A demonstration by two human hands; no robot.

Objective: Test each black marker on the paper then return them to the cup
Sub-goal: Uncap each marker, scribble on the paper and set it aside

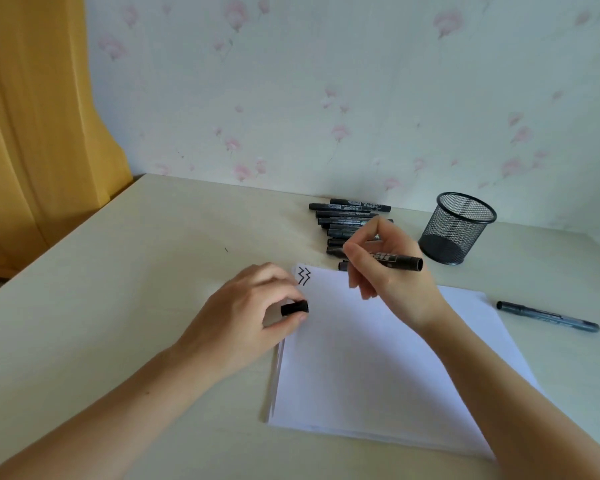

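Two zigzags (304, 276) mark the paper (378, 358) as the right hand (392, 271) grips a marker (397, 260) above it; the left hand (253, 313) pinches the cap (294, 308) at its edge.

Pale wallpapered wall with faint pink flower print (326, 81) fills upper centre and right of frame. Yellow-orange wooden panelled door (32, 133) along left edge. Pale cream smooth tabletop (136, 271) spans lower half, far edge meeting wall. Soft, even daylight, weak shadows.
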